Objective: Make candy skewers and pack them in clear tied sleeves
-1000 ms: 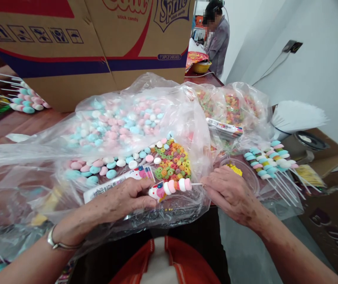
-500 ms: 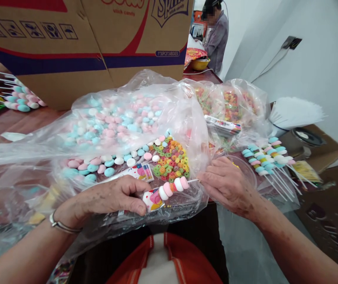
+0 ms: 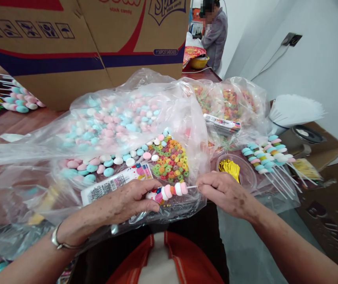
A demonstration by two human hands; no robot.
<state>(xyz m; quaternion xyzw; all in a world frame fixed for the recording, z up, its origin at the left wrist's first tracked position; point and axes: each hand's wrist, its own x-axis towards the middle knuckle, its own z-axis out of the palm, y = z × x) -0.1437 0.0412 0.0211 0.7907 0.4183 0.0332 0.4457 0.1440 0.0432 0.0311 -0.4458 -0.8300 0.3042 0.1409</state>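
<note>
A candy skewer [image 3: 173, 191] with pink, white and orange pieces lies across between my two hands. My left hand [image 3: 133, 196] is closed on a small printed wrapper bag [image 3: 153, 195] at the skewer's left end, and the candies' tip sits in the bag's mouth. My right hand [image 3: 225, 193] pinches the bare white stick [image 3: 192, 187] at the other end. Just behind the skewer are small ring candies [image 3: 171, 161] and a stack of printed wrappers [image 3: 117, 182]. Gold twist ties [image 3: 229, 169] fill part of a clear round tub beside my right hand.
A large plastic bag of pastel candies [image 3: 112, 122] spreads over the table behind, before a tall carton [image 3: 68, 51]. Finished candy skewers [image 3: 268, 154] lie at right, near a bundle of white sticks [image 3: 297, 110]. A person [image 3: 214, 35] stands at the back.
My left hand has moved right, bringing the wrapper bag further over the skewer's tip. My right hand has shifted slightly down and left, uncovering the gold twist ties.
</note>
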